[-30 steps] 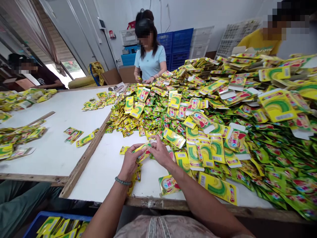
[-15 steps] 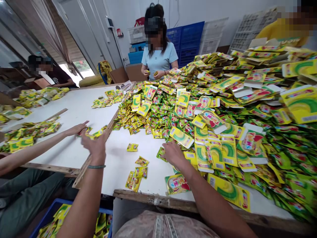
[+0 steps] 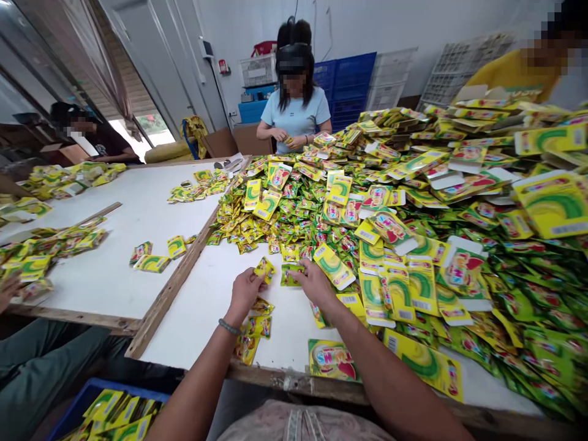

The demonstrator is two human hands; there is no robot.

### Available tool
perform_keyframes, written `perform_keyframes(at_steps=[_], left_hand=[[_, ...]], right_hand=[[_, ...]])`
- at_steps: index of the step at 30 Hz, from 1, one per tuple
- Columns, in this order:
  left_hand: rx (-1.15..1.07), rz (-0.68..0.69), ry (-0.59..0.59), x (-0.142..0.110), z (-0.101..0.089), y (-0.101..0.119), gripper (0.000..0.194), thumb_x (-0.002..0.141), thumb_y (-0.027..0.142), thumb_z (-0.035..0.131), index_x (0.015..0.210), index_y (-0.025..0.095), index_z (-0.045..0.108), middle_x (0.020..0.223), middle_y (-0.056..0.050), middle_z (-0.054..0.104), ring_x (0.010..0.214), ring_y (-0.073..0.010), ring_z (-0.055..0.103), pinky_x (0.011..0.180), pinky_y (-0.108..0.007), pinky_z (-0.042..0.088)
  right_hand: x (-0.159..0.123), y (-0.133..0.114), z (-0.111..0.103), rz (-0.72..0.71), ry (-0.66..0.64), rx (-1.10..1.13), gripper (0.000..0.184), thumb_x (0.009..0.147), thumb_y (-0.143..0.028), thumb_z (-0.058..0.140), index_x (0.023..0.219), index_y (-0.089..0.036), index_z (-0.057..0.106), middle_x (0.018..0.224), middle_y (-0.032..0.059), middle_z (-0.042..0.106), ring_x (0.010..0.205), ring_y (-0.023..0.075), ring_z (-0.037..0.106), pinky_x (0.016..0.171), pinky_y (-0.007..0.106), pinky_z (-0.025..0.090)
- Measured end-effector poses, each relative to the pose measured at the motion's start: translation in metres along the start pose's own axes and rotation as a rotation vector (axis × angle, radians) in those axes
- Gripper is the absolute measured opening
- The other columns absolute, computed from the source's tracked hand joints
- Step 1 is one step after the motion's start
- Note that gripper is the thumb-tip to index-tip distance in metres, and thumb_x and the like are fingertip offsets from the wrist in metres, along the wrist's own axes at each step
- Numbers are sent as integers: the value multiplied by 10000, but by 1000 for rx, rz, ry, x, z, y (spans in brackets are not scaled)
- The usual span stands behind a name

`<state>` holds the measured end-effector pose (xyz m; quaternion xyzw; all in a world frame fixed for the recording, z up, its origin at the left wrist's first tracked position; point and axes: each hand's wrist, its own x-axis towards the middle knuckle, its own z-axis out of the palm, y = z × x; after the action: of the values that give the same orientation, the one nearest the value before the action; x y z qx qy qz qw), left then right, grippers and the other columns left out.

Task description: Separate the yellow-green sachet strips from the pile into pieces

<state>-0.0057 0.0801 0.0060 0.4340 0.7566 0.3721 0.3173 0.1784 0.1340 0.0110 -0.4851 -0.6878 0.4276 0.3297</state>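
My left hand (image 3: 244,293) is closed on a small yellow-green sachet (image 3: 265,268), held just above the white table (image 3: 202,306). My right hand (image 3: 315,283) rests on another sachet (image 3: 289,275) at the edge of the big heap of sachets (image 3: 294,220); its fingers are curled over it. A few loose sachets (image 3: 255,327) lie below my left wrist. Flat yellow cartons (image 3: 333,266) lie to the right of my right hand, and one printed carton (image 3: 331,360) sits at the table's near edge.
A person in a light blue shirt (image 3: 296,116) handles sachets at the far end. A high pile of cartons (image 3: 482,184) fills the right side. A wooden strip (image 3: 172,288) parts the two tables. A blue crate (image 3: 105,413) with packets stands below left.
My left hand has come back from the left table, where it had reached to another person's hand, and now holds a sachet. My right hand has shifted slightly toward the heap. That other hand has withdrawn.
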Motion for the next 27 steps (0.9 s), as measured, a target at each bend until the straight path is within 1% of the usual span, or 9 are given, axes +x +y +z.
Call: perform_keyframes(at_steps=[3,5,10,14,16,19,22,25,27], left_hand=[[-429,29,-93,-19,24,11,285,736,411,601,871,167,546,738,-38,685,732,-175,660,722,-289,498],[-657,45,-160,-30,34,18,318,686,373,676,906,162,582,799,-42,694,761,-178,659,764,-298,496],[-670,55,-311,-37,25,32,303,690,356,692,891,130,672,873,-84,695,802,-194,644,765,-282,469],[-650,46,-244,-29,18,43,256,642,343,737,774,141,652,652,-8,633,582,-108,553,588,-218,404],[-707,60,-177,-25,24,48,246,604,315,762,708,150,611,563,34,573,519,-80,485,546,-203,366],[-788,101,-111,-21,39,53,251,595,297,765,695,155,584,567,42,571,532,-76,482,566,-205,371],[-764,128,-86,-18,51,60,264,599,315,765,701,147,589,595,26,600,554,-82,512,576,-207,384],[-698,44,-104,-14,57,69,331,647,425,719,758,143,584,621,-17,643,555,-113,569,570,-230,413],[-647,-48,-156,-13,62,73,365,676,474,681,788,144,569,625,-42,657,550,-134,600,567,-245,435]], right_hand=[[3,0,2,108,12,403,408,720,-447,612,996,-156,544,654,-15,553,625,150,525,565,248,381],[4,1,1,115,-19,534,402,696,-437,631,971,-158,543,662,-17,555,636,148,533,584,250,401],[2,-5,-11,8,6,379,309,673,-392,644,875,-179,550,555,-69,444,523,110,421,499,222,336],[-2,-13,-16,-90,18,318,241,667,-353,650,815,-189,554,562,-73,425,529,97,392,499,209,314],[-4,-15,-16,-48,10,414,296,680,-370,646,896,-191,555,575,-72,449,534,99,419,508,207,337],[-5,-16,-20,27,-92,520,358,727,-415,612,995,-184,563,673,-30,561,611,125,518,565,228,409],[-2,-16,-34,-14,-85,291,283,753,-419,592,867,-163,628,720,18,620,654,153,550,594,256,421],[3,-11,-58,-3,202,-49,284,770,-398,585,915,-161,645,738,58,640,689,196,570,632,294,415],[7,-4,-74,-9,300,-173,304,810,-368,540,1010,-156,627,814,105,646,787,239,585,693,330,419]])
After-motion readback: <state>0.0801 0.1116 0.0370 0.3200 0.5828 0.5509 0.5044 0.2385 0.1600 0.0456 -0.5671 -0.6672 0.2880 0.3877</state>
